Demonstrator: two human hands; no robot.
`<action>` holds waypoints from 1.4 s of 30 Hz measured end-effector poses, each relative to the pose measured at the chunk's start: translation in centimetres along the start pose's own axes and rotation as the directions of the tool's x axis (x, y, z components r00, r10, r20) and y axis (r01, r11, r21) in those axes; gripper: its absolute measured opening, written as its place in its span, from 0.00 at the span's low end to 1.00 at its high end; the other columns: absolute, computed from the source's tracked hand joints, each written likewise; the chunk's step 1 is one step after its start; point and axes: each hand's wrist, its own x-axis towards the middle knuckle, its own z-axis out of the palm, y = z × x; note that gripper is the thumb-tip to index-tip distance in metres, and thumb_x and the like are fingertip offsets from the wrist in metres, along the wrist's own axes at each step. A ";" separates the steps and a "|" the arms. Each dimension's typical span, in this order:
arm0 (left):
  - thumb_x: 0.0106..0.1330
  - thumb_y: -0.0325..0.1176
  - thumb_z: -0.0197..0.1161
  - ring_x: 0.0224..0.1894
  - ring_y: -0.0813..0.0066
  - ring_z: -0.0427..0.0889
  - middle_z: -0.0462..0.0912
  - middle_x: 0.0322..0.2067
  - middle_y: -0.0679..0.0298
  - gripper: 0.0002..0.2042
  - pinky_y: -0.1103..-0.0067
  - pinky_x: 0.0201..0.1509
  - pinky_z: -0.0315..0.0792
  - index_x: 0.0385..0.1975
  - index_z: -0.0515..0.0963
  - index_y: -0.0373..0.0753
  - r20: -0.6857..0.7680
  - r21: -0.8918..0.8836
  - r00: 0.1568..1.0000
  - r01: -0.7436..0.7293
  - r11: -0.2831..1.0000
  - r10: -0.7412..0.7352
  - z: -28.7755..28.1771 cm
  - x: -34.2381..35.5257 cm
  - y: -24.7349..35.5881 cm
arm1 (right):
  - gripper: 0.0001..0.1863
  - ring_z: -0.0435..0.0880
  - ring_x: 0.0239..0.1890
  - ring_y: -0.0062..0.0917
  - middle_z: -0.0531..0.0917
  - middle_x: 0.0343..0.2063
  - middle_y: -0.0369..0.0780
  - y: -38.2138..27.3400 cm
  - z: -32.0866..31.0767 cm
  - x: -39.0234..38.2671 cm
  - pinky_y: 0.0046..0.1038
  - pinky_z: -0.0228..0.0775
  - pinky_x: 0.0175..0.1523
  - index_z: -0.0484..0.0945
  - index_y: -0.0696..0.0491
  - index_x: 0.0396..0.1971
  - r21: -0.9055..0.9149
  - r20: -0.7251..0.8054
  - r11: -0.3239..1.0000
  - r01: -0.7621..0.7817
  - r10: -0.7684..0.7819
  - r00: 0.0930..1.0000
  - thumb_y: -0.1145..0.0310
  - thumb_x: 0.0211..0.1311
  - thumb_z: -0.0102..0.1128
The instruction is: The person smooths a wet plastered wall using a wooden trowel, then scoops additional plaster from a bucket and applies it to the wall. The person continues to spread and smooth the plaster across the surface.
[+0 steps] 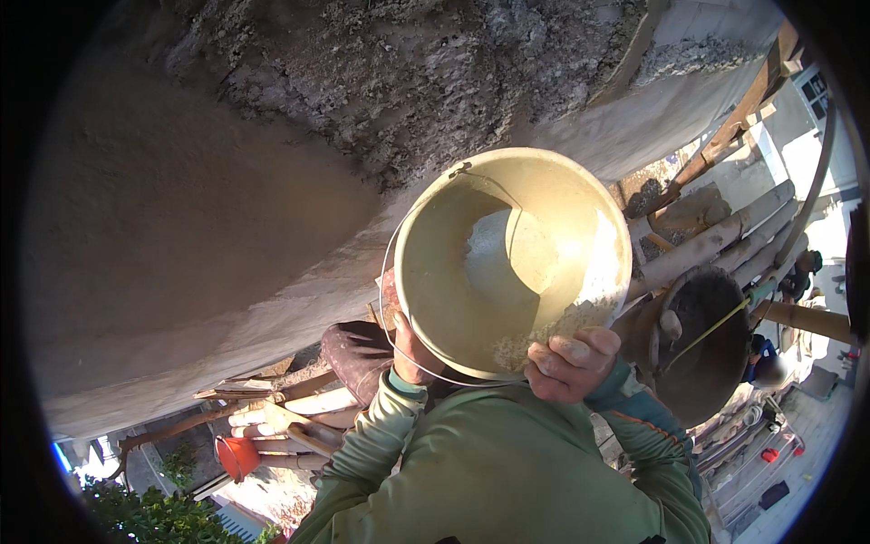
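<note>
A pale yellow bucket (462,299) with a thin wire handle is tilted so that I look into it. Patches of pale, grainy residue cling to its inner wall near my right hand. My left hand (413,352) grips the outside of the bucket at its lower left, beside the wire, with part of the fingers hidden. At the near right rim my right hand (573,363) is closed over the edge, fingers curled to the inside. Sunlight falls on one part of the interior; the rest is in shadow.
Ahead stands a wall with rough grey plaster (362,82) beside a smooth brown area (181,208). Bamboo poles (716,240) lie at right, near a dark tub (711,363) with a yellow-green cord. An orange bucket (237,459) is at lower left. People appear far right.
</note>
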 end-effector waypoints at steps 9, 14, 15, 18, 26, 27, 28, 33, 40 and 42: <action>0.69 0.53 0.64 0.63 0.60 0.74 0.75 0.61 0.57 0.35 0.62 0.68 0.69 0.69 0.65 0.36 0.132 0.230 0.991 -0.066 0.971 0.036 2.4 2.1 -0.3 | 0.11 0.76 0.47 0.19 0.84 0.36 0.23 0.4 -1.5 0.6 0.32 0.55 0.48 0.80 0.32 0.30 -0.058 0.128 0.998 0.008 -0.001 0.992 0.57 0.41 0.62; 0.56 0.28 0.64 0.47 0.59 0.85 0.83 0.42 0.57 0.20 0.64 0.57 0.79 0.50 0.77 0.32 -0.012 0.099 1.000 -0.012 0.995 0.014 1.6 4.2 -0.7 | 0.12 0.78 0.52 0.21 0.84 0.42 0.26 -1.4 0.7 0.8 0.34 0.60 0.61 0.82 0.37 0.37 -0.099 0.208 0.982 -0.160 0.177 0.962 0.50 0.55 0.66; 0.55 0.27 0.63 0.47 0.58 0.85 0.83 0.42 0.57 0.19 0.63 0.56 0.80 0.49 0.77 0.32 -0.032 0.068 0.999 -0.037 0.997 0.039 1.6 4.6 -0.6 | 0.14 0.78 0.54 0.23 0.84 0.43 0.26 -1.7 0.8 1.3 0.36 0.60 0.63 0.83 0.38 0.38 -0.093 0.242 0.972 -0.217 0.234 0.942 0.48 0.56 0.67; 0.53 0.21 0.60 0.45 0.61 0.84 0.83 0.41 0.58 0.18 0.61 0.56 0.81 0.47 0.78 0.33 -0.032 0.017 0.997 -0.075 0.997 0.075 -1.2 3.6 2.2 | 0.16 0.81 0.51 0.25 0.83 0.43 0.34 -3.1 -3.5 2.6 0.37 0.68 0.59 0.80 0.45 0.45 -0.091 0.092 0.863 -0.496 0.504 0.859 0.56 0.59 0.70; 0.55 0.23 0.63 0.41 0.62 0.85 0.84 0.37 0.60 0.14 0.64 0.50 0.82 0.42 0.79 0.34 0.054 0.011 0.998 -0.040 0.999 0.039 -3.7 2.8 2.2 | 0.29 0.80 0.55 0.39 0.83 0.53 0.46 3.3 -18.1 -15.4 0.36 0.68 0.65 0.77 0.60 0.57 -0.130 0.161 0.006 -0.992 0.987 -0.015 0.48 0.80 0.44; 0.55 0.24 0.65 0.41 0.63 0.85 0.84 0.36 0.61 0.11 0.66 0.50 0.81 0.39 0.80 0.35 0.092 -0.051 0.996 -0.007 0.999 0.012 -4.8 3.8 0.7 | 0.29 0.82 0.51 0.32 0.83 0.51 0.46 3.4 -16.7 -17.2 0.31 0.71 0.57 0.77 0.59 0.58 -0.129 0.222 -0.026 -0.991 0.974 -0.054 0.46 0.80 0.43; 0.55 0.24 0.65 0.40 0.65 0.84 0.84 0.36 0.61 0.10 0.68 0.50 0.79 0.38 0.80 0.35 0.017 -0.056 0.999 -0.040 0.998 0.041 -2.8 3.8 0.3 | 0.30 0.84 0.47 0.25 0.84 0.49 0.46 3.9 -14.3 -18.7 0.26 0.75 0.50 0.77 0.57 0.58 -0.122 0.293 -0.052 -0.991 0.952 -0.086 0.45 0.81 0.41; 0.56 0.22 0.63 0.42 0.65 0.84 0.83 0.39 0.62 0.14 0.67 0.53 0.78 0.44 0.79 0.35 0.085 0.009 0.980 -0.180 0.984 0.179 -3.9 4.9 -0.2 | 0.29 0.86 0.25 0.25 0.86 0.37 0.46 8.2 -17.2 -15.0 0.28 0.79 0.29 0.80 0.54 0.51 -0.067 0.460 -0.473 -0.879 0.767 -0.448 0.43 0.79 0.41; 0.55 0.19 0.59 0.37 0.69 0.81 0.81 0.35 0.64 0.12 0.69 0.50 0.79 0.40 0.78 0.35 0.084 0.174 0.974 -0.222 0.960 0.210 -5.9 4.6 -2.0 | 0.09 0.85 0.25 0.27 0.84 0.30 0.41 3.2 -33.1 -5.7 0.30 0.78 0.25 0.83 0.54 0.42 -0.348 0.522 -0.398 -0.849 0.670 -0.528 0.71 0.65 0.58; 0.55 0.19 0.59 0.37 0.69 0.81 0.81 0.35 0.64 0.12 0.70 0.50 0.79 0.39 0.78 0.35 0.006 0.040 0.994 -0.109 0.993 0.109 -4.8 5.2 -1.5 | 0.13 0.84 0.27 0.24 0.84 0.30 0.38 1.2 -33.6 -5.8 0.29 0.79 0.29 0.84 0.54 0.40 -0.604 0.458 -0.161 -0.781 0.731 -0.506 0.79 0.55 0.58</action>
